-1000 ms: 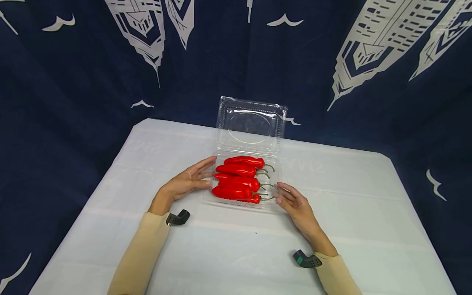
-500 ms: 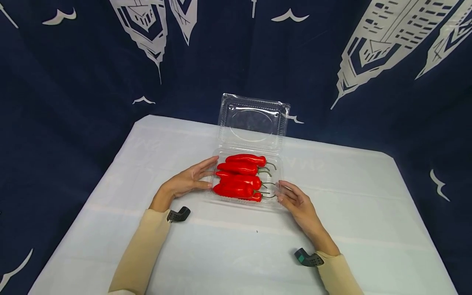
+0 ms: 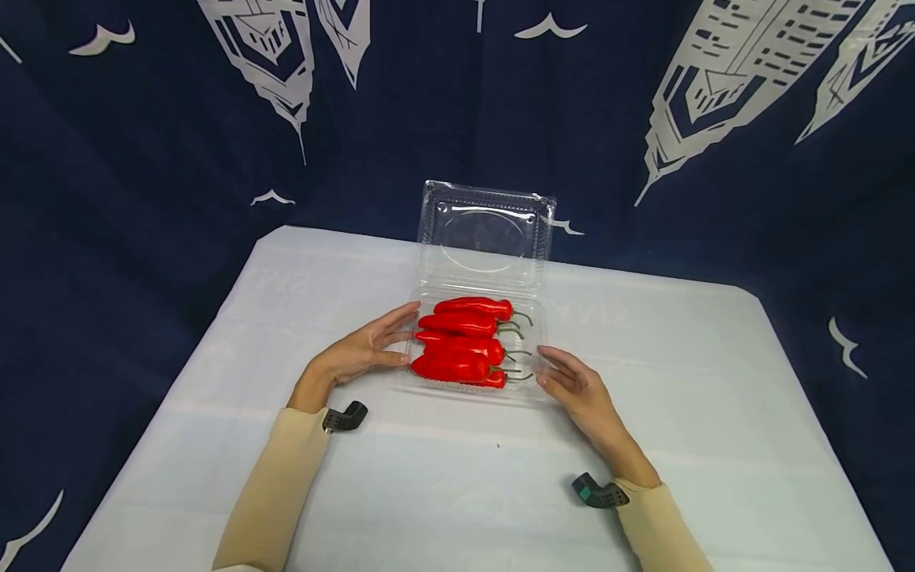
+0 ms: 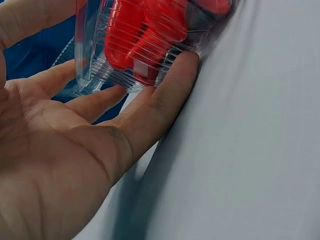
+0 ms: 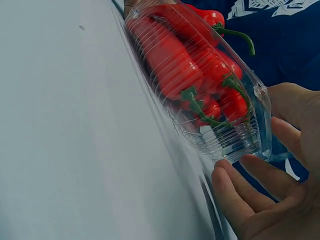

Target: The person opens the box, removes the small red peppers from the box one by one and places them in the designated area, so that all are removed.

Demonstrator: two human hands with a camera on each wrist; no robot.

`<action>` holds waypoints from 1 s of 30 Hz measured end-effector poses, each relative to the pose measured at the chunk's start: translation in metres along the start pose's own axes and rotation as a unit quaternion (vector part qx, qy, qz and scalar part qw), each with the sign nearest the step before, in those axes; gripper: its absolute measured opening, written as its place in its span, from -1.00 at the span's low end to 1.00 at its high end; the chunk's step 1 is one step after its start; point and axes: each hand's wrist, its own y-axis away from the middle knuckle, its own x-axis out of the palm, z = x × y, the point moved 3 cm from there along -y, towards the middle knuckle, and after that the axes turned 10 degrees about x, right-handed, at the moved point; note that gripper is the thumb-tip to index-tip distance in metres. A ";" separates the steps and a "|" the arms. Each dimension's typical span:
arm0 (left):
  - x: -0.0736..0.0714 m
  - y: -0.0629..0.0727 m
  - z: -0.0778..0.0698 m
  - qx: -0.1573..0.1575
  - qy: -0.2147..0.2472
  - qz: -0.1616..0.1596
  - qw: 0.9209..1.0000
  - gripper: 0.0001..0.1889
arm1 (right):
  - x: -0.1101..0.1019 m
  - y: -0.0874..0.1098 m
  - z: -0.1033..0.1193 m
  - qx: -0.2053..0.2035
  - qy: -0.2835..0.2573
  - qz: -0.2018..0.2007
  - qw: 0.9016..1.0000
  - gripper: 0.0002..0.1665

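Little is changed since the earlier frame: at centre, the clear box (image 3: 486,276) of glossy red peppers (image 3: 459,349) is flanked by the left hand (image 3: 359,351) and right hand (image 3: 584,397), fingers relaxed.

Head view shifted, clear box (image 3: 480,289), right hand (image 3: 584,397) slightly higher in frame

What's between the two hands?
The open clear box with red peppers inside lies between the left hand and right hand, as the head view shows.
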 end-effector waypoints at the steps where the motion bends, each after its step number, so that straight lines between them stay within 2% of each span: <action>1: 0.000 0.000 0.000 0.000 0.001 0.000 1.000 0.00 | -0.001 0.000 0.001 -0.001 0.006 -0.005 1.000 -0.38; 5: 0.000 0.000 -0.001 0.004 0.001 0.000 1.000 -0.01 | -0.004 -0.001 0.005 0.002 0.028 -0.021 0.999 -0.36; 12: -0.001 0.000 -0.001 0.001 0.000 -0.001 1.000 0.00 | -0.015 -0.002 0.018 0.009 0.040 -0.026 0.999 -0.31; 20: -0.001 0.003 -0.002 -0.001 -0.005 -0.003 1.000 0.00 | -0.024 -0.005 0.034 -0.025 0.061 -0.029 0.997 -0.32; 30: 0.000 0.003 -0.002 0.005 -0.006 -0.002 1.000 0.00 | -0.024 -0.013 0.058 -0.062 0.133 -0.034 0.989 -0.33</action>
